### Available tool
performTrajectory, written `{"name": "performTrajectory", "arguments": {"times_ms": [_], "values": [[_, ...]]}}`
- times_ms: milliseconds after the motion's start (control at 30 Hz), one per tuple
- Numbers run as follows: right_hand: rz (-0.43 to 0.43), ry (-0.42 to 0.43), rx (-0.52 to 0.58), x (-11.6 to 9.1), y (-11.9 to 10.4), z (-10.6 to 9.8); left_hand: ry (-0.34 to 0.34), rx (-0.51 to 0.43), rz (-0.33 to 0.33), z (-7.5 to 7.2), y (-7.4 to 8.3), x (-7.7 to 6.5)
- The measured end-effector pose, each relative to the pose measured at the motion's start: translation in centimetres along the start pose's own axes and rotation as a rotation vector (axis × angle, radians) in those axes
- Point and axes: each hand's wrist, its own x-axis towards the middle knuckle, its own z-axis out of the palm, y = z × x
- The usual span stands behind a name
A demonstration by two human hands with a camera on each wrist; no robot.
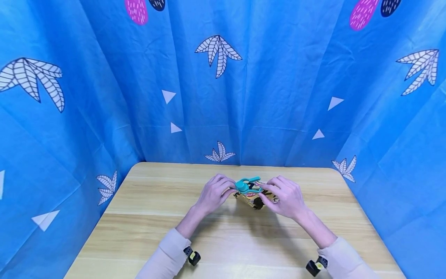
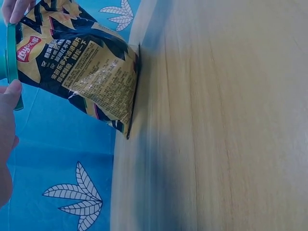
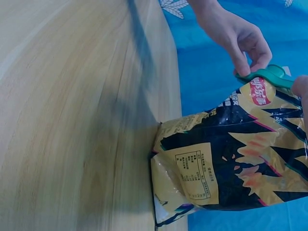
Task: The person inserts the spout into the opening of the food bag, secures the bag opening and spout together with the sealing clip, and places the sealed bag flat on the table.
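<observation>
A black and gold chip bag [image 3: 226, 154] stands upright on the table, its lower edge resting on the wood. Across its top lies a teal bag clip [image 1: 248, 186] with a round cap at the left and two arms spread apart toward the right. My left hand [image 1: 216, 194] pinches the cap end of the clip; its thumb shows against the clip in the left wrist view. At the opposite side, my right hand [image 1: 283, 197] grips the bag's top corner between thumb and fingers, right beside the tips of the clip's arms. In the right wrist view most of this hand is out of frame.
The pale wooden table [image 1: 237, 248] has rounded far corners. Blue curtains [image 1: 278, 97] with white leaf prints close in its back and both sides. Each sleeved wrist carries a small black camera [image 1: 192, 256]. Shadows of the arms and bag fall across the wood.
</observation>
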Motion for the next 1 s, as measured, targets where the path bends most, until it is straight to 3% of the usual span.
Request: {"name": "performTrajectory", "arguments": {"times_ms": [733, 1000], "values": [[0.012, -0.001, -0.007, 0.11, 0.15, -0.05, -0.010, 0.005, -0.001, -0.17, 0.10, -0.01], [0.043, -0.036, 0.000, 0.32, 0.41, -0.29, 0.008, 0.022, 0.038, -0.30, -0.03, 0.02]]}}
